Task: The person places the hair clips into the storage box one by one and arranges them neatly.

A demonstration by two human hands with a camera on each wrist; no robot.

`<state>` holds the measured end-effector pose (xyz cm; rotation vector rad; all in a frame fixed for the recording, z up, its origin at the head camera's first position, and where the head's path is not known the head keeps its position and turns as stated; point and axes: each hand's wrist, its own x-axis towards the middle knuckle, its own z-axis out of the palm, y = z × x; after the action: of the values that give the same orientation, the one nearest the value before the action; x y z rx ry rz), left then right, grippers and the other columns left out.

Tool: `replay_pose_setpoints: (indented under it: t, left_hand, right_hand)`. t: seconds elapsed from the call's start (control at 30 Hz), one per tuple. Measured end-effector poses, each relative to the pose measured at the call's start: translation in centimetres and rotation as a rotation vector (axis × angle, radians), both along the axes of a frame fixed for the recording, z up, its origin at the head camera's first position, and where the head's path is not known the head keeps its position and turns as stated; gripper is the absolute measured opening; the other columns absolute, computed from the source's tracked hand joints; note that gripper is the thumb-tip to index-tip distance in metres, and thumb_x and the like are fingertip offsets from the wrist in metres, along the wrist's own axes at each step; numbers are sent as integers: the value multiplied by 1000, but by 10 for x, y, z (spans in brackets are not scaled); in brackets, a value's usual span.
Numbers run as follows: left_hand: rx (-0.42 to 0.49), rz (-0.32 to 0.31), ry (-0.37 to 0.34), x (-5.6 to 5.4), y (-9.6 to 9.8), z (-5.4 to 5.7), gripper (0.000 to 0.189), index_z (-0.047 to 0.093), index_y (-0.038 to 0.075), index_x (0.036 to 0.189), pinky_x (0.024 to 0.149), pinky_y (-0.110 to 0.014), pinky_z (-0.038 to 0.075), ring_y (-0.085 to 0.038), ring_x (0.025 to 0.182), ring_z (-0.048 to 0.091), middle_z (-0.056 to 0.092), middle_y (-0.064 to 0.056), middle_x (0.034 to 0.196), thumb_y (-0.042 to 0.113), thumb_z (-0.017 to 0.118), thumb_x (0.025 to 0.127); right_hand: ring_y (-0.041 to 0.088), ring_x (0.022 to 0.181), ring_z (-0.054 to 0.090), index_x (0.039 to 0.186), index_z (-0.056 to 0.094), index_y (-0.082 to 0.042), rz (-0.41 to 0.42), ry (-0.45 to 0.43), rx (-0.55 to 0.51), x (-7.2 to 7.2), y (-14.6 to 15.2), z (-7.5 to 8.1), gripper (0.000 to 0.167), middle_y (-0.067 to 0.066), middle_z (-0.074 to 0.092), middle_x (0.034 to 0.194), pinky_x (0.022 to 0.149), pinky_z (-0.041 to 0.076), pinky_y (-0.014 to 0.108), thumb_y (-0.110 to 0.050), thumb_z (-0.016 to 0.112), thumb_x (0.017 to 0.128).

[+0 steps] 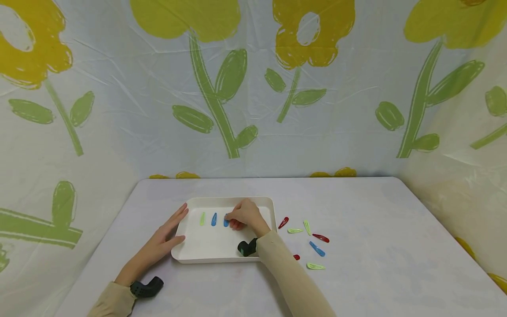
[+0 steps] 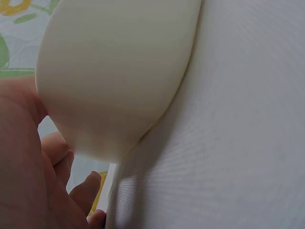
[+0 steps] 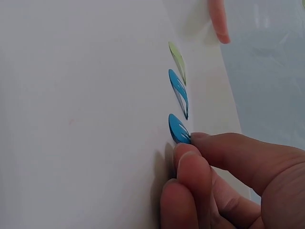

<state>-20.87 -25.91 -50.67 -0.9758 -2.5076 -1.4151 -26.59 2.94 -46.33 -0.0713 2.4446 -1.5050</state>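
My right hand pinches a blue hair clip by one end between thumb and fingertips, low over the white tray. Beside it, in a row, lie a second blue hair clip and a light green hair clip, all pointing roughly the same way. At the tray's left side, my left hand rests with its fingers extended along the rim. In the left wrist view the tray's outer wall fills the middle, with the left hand against it.
Right of the tray, loose hair clips are scattered on the table: red ones, green ones and a blue one. One red clip is partly covered by the right sleeve. A flowered curtain stands behind the table.
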Motion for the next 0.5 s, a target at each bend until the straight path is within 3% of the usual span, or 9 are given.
replay_pose_setpoints:
  t: [0.5]
  left_hand:
    - [-15,6,-7,2,1,2,69,27,1,155,111,-8,9,-8,151,9,14,-15,165,2,61,94]
  right_hand:
    - [11,40,58,63,70,-2,1,-3,6,1,0,3,23,4,63,51,43,51,22,-12,80,82]
